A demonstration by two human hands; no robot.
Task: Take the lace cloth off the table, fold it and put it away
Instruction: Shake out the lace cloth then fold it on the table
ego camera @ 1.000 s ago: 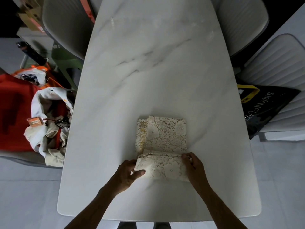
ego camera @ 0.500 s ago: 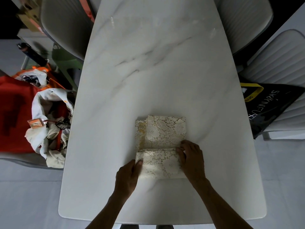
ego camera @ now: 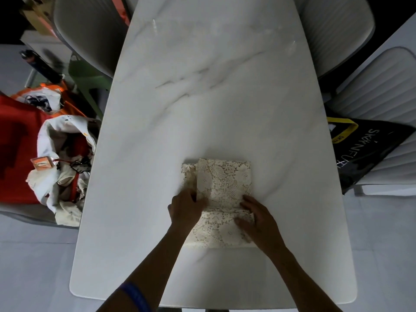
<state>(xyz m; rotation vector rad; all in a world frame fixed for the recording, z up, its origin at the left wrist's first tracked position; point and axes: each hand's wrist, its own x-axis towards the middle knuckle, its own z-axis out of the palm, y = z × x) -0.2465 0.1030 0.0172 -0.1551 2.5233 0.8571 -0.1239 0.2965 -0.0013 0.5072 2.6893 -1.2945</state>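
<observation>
The cream lace cloth (ego camera: 225, 183) lies folded into a small rectangle on the near half of the white marble table (ego camera: 213, 86). A near flap is turned over onto it, with a crease running across the middle. My left hand (ego camera: 185, 208) rests on the cloth's left edge at the crease, fingers blurred. My right hand (ego camera: 256, 218) lies flat on the right side of the near flap, pressing it down. Neither hand has the cloth lifted off the table.
Grey chairs (ego camera: 90, 30) stand around the table's far end and right side. A black bag with a yellow handle (ego camera: 364, 152) sits on the right chair. On the left lies a pile of white cloth (ego camera: 58, 167) and red fabric (ego camera: 15, 149).
Both hands have slid forward along the cloth's sides, from the near flap's corners up to the crease. The near flap now lies flatter on the cloth.
</observation>
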